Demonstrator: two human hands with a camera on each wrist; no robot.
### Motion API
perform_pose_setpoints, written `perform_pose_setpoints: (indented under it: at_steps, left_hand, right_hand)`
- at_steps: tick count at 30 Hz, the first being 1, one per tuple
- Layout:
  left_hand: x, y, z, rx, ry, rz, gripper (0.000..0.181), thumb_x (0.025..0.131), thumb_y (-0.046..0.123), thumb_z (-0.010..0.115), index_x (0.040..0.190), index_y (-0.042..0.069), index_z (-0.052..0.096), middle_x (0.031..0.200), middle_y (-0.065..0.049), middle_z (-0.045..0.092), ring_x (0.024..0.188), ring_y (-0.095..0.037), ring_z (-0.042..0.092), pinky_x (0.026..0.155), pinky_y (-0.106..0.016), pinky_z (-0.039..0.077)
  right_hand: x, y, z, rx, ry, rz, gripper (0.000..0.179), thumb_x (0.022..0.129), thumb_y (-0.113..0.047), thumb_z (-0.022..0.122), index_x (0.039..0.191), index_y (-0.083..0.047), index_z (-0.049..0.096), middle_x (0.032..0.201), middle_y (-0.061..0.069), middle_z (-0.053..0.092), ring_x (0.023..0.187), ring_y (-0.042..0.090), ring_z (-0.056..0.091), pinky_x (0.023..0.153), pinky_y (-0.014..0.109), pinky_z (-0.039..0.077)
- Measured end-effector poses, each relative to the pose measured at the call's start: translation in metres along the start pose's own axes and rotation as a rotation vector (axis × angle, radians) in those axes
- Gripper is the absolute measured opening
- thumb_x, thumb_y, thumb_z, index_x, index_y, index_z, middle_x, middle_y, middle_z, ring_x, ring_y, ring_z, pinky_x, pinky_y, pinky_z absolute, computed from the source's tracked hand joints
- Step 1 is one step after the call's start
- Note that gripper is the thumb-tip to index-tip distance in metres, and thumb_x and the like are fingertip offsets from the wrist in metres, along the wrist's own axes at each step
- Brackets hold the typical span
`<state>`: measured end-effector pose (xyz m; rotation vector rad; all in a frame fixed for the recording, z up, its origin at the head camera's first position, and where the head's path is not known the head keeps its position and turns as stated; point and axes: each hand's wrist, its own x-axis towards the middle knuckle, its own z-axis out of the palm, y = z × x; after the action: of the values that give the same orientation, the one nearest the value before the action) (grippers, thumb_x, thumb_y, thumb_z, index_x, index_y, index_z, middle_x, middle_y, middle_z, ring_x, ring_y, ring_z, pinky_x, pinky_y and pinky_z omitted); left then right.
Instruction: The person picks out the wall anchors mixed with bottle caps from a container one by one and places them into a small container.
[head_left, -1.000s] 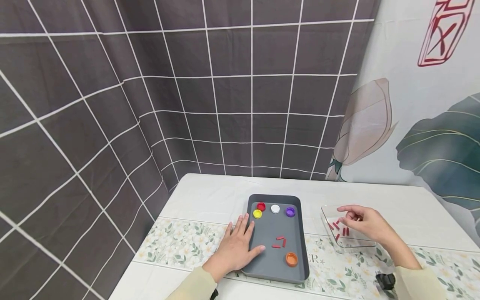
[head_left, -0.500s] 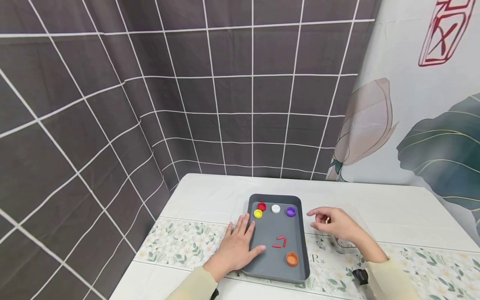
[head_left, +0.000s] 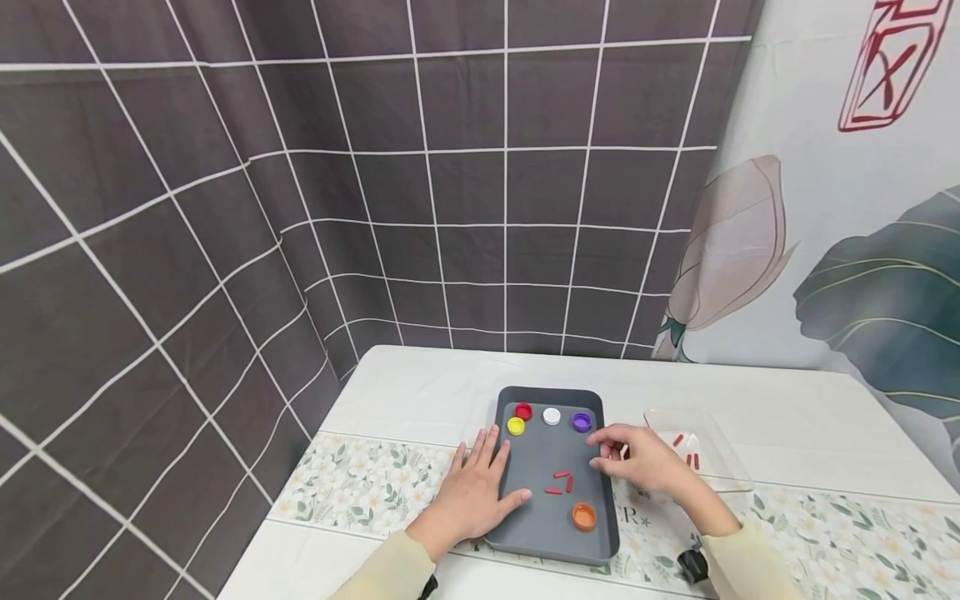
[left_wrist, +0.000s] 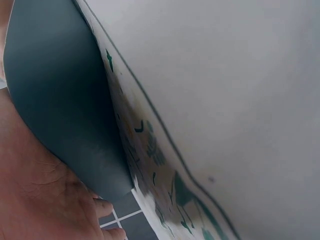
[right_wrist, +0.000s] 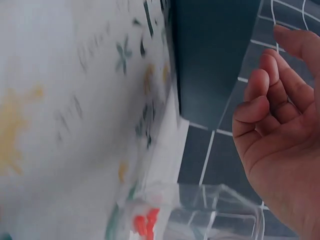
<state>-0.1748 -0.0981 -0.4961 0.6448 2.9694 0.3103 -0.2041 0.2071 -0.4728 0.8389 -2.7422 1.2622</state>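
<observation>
Gently, I'd steady the tray [head_left: 528, 462] with the straight-fingered left hand [head_left: 471, 497] and clear the rim [head_left: 612, 517] with the right hand [head_left: 647, 459], whose grip I cannot tell

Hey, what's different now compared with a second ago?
The right hand has moved left, from over the clear container to the right edge of the gray tray. I can't tell whether it holds anything. The left hand stays on the tray's left edge, and the three red sticks and five caps in the tray haven't moved.
</observation>
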Motion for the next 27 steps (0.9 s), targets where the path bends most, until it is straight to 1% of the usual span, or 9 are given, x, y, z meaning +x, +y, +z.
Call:
perform_pose_setpoints:
  at_steps: [4, 7, 11, 13, 17, 21, 24, 27]
  left_hand:
    - [0.001, 0.0, 0.0, 0.006, 0.001, 0.002, 0.086, 0.098, 0.07, 0.04, 0.159, 0.01, 0.033, 0.17, -0.012, 0.014, 0.157, -0.03, 0.011, 0.123, -0.057, 0.015]
    - [0.0, 0.001, -0.001, 0.005, -0.005, 0.0, 0.086, 0.098, 0.07, 0.04, 0.16, 0.01, 0.032, 0.17, -0.012, 0.013, 0.157, -0.03, 0.011, 0.123, -0.057, 0.014]
    - [-0.002, 0.002, -0.003, -0.001, -0.008, -0.003, 0.086, 0.098, 0.069, 0.042, 0.159, 0.01, 0.032, 0.17, -0.012, 0.014, 0.157, -0.029, 0.01, 0.123, -0.057, 0.014]
    - [-0.002, 0.002, -0.003, -0.005, -0.004, -0.003, 0.086, 0.098, 0.069, 0.043, 0.159, 0.01, 0.033, 0.17, -0.012, 0.014, 0.157, -0.029, 0.011, 0.123, -0.057, 0.014]
    - [-0.001, 0.001, -0.002, -0.003, -0.005, -0.002, 0.086, 0.098, 0.069, 0.042, 0.159, 0.01, 0.033, 0.17, -0.012, 0.014, 0.157, -0.029, 0.011, 0.123, -0.057, 0.014]
    - [-0.001, 0.002, -0.002, -0.006, -0.002, 0.003, 0.086, 0.098, 0.069, 0.042, 0.159, 0.01, 0.033, 0.17, -0.012, 0.014, 0.157, -0.029, 0.011, 0.123, -0.057, 0.014]
    - [-0.001, 0.002, -0.002, -0.009, 0.003, 0.007, 0.086, 0.098, 0.069, 0.044, 0.159, 0.009, 0.033, 0.169, -0.013, 0.015, 0.157, -0.03, 0.011, 0.123, -0.058, 0.014]
    - [-0.001, 0.001, -0.001, -0.006, 0.01, 0.011, 0.086, 0.098, 0.069, 0.043, 0.159, 0.009, 0.034, 0.169, -0.013, 0.016, 0.156, -0.031, 0.012, 0.122, -0.058, 0.015]
  right_hand:
    - [-0.001, -0.002, 0.008, -0.001, -0.012, 0.003, 0.024, 0.088, -0.015, 0.079, 0.106, -0.002, 0.073, 0.08, -0.012, 0.058, 0.071, 0.0, 0.053, 0.061, 0.022, 0.048]
    - [-0.002, -0.003, 0.013, -0.01, -0.005, 0.0, 0.023, 0.087, -0.015, 0.08, 0.105, -0.003, 0.074, 0.08, -0.012, 0.058, 0.07, 0.0, 0.052, 0.06, 0.022, 0.048]
    - [-0.002, -0.004, 0.019, -0.027, 0.031, -0.034, 0.021, 0.085, -0.013, 0.081, 0.103, -0.004, 0.075, 0.079, -0.013, 0.058, 0.069, -0.001, 0.051, 0.058, 0.021, 0.047]
    - [-0.002, -0.004, 0.021, -0.023, 0.036, -0.053, 0.02, 0.085, -0.013, 0.081, 0.102, -0.004, 0.075, 0.079, -0.013, 0.058, 0.069, -0.002, 0.051, 0.058, 0.021, 0.047]
    - [-0.001, -0.006, 0.025, -0.01, 0.014, -0.06, 0.019, 0.086, -0.012, 0.08, 0.101, -0.003, 0.074, 0.079, -0.012, 0.058, 0.069, -0.002, 0.05, 0.059, 0.021, 0.047]
    - [0.0, -0.006, 0.03, -0.02, -0.024, -0.038, 0.017, 0.085, -0.012, 0.08, 0.099, -0.005, 0.074, 0.077, -0.011, 0.057, 0.067, -0.002, 0.048, 0.058, 0.021, 0.045]
    - [0.001, -0.005, 0.033, -0.047, -0.049, -0.031, 0.016, 0.085, -0.015, 0.081, 0.098, -0.008, 0.074, 0.076, -0.011, 0.056, 0.067, -0.001, 0.047, 0.058, 0.021, 0.044]
    - [0.002, -0.006, 0.036, -0.097, -0.072, -0.03, 0.016, 0.085, -0.017, 0.082, 0.097, -0.009, 0.075, 0.075, -0.012, 0.055, 0.069, 0.0, 0.046, 0.06, 0.021, 0.042]
